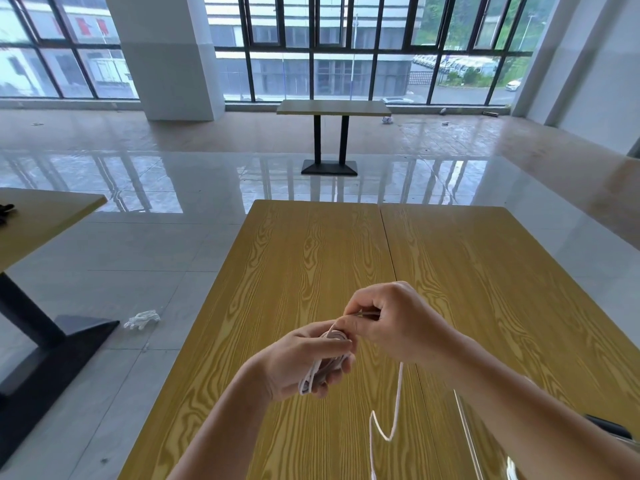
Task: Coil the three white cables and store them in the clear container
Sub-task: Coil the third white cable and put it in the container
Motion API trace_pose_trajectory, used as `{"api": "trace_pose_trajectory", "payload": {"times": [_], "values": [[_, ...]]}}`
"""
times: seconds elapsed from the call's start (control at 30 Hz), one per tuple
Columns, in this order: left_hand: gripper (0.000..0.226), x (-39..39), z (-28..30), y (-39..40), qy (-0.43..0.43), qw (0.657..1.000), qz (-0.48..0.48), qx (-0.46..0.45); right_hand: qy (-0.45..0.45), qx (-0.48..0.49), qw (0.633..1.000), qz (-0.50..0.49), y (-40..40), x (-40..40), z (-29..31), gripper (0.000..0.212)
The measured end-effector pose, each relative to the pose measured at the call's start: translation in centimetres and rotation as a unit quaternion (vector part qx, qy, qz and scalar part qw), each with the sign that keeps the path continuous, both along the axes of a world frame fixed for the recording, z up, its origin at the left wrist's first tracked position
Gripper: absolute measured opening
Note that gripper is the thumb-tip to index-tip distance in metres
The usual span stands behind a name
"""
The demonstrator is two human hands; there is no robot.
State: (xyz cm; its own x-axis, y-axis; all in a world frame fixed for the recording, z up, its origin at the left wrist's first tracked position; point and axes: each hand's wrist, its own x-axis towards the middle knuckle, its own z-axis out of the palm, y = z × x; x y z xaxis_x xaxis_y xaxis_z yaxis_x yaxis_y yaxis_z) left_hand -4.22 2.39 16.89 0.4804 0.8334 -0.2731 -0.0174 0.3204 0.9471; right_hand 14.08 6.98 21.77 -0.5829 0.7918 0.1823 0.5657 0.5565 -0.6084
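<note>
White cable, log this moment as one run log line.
left hand grips coiled white cable | right hand pinches strand | tail hangs | clear container at right

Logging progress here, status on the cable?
Left hand grips coiled cable. Right hand pinches the strand, winding. Loose tail hangs over table. Nothing in the way.

Glossy tiled floor (166, 188) — big windows (332, 46) — wood-grain tables (311, 258)
</note>
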Motion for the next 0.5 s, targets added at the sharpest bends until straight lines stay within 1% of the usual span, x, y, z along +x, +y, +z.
{"api": "trace_pose_trajectory", "payload": {"times": [0.1, 0.27, 0.37, 0.5], "values": [[0.008, -0.6, -0.2, -0.2, -0.021, 1.000, 0.008, 0.002, -0.005, -0.015, 1.000, 0.016, 0.1, 0.6, -0.4, 0.011], [0.015, -2.4, -0.9, -0.1, -0.126, 0.988, 0.087, -0.008, -0.003, -0.040, 0.998, -0.040, 1.3, 1.9, -1.4, 0.014], [0.018, -2.1, -0.8, 0.1, -0.137, 0.980, 0.140, -0.011, -0.015, -0.023, 0.998, -0.056, 1.2, 1.9, -1.7, 0.017], [0.029, -0.7, -1.1, 0.6, -0.166, 0.960, 0.226, -0.025, -0.048, -0.001, 0.997, -0.063, 0.6, 1.0, -1.7, 0.023]]}}
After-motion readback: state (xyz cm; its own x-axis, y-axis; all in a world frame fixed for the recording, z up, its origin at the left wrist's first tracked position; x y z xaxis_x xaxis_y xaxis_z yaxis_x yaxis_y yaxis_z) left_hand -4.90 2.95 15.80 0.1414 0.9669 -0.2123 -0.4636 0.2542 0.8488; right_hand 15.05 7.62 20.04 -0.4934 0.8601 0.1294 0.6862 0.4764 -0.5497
